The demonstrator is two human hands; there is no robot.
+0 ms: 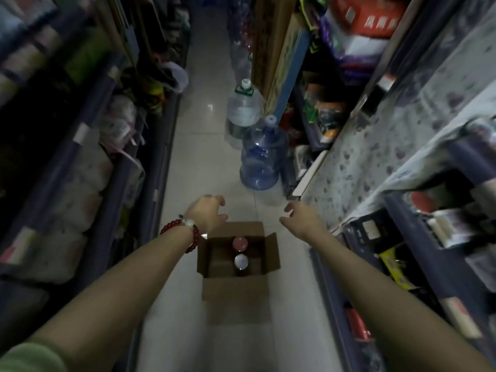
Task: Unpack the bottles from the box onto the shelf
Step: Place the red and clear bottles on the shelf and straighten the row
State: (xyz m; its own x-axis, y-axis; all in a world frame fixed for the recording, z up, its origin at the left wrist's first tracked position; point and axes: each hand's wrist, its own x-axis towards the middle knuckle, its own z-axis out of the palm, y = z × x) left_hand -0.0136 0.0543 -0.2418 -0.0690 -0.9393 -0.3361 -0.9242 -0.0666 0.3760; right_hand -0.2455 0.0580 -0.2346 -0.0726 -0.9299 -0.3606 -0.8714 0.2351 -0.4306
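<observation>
Brown cardboard box on pale glossy floor tiles, two round-capped bottles inside; left hand and right hand spread loosely, holding nothing, between cluttered shelves

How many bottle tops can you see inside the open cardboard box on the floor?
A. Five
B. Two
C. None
B: the open box shows just two tops, a red cap and a white cap right behind it.
</observation>
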